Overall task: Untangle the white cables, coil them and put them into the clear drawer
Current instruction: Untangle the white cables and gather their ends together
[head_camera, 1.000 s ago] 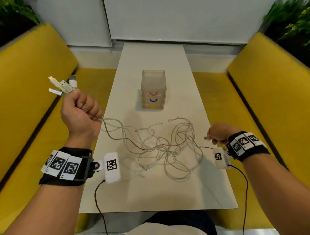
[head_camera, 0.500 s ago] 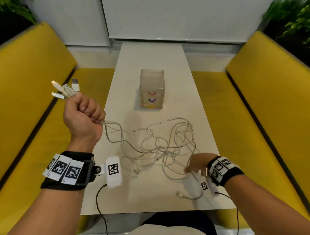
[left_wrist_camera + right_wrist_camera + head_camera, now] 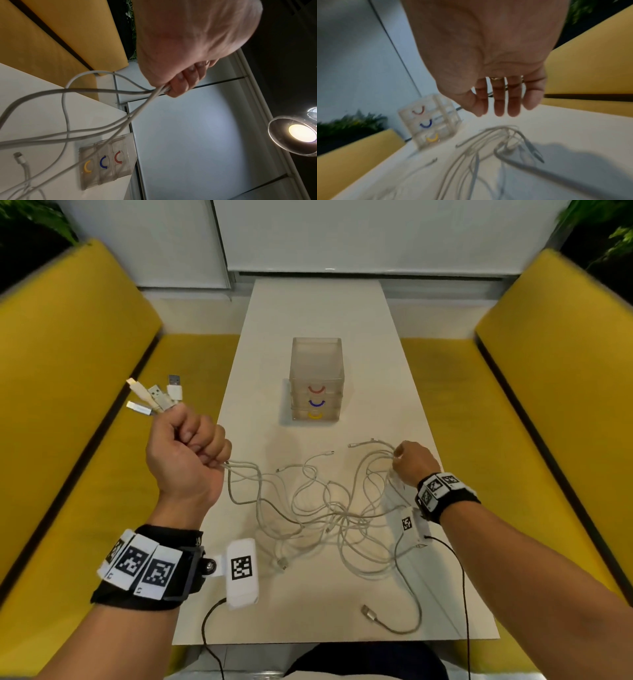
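My left hand [image 3: 186, 453] is raised off the table's left edge and grips a bundle of white cables in a fist; several USB plugs [image 3: 157, 397] stick up out of it. In the left wrist view the fingers [image 3: 180, 83] curl round the cable strands [image 3: 102, 92]. The strands run down into a tangle of white cables [image 3: 329, 508] on the table. My right hand [image 3: 411, 463] hovers over the tangle's far right loops, its fingers [image 3: 498, 102] straight, spread and holding nothing. The clear drawer unit [image 3: 317, 378] stands beyond, its drawers closed.
One loose cable end with a metal plug [image 3: 368, 611] lies near the front right edge of the white table [image 3: 318, 302]. Yellow benches [image 3: 68, 405] flank the table on both sides. The drawer handles are red, blue and yellow [image 3: 429, 121].
My right hand went from the table's right edge to the front of the tangle, let go of a plug there, then moved forward to the far right loops. The left hand barely moved.
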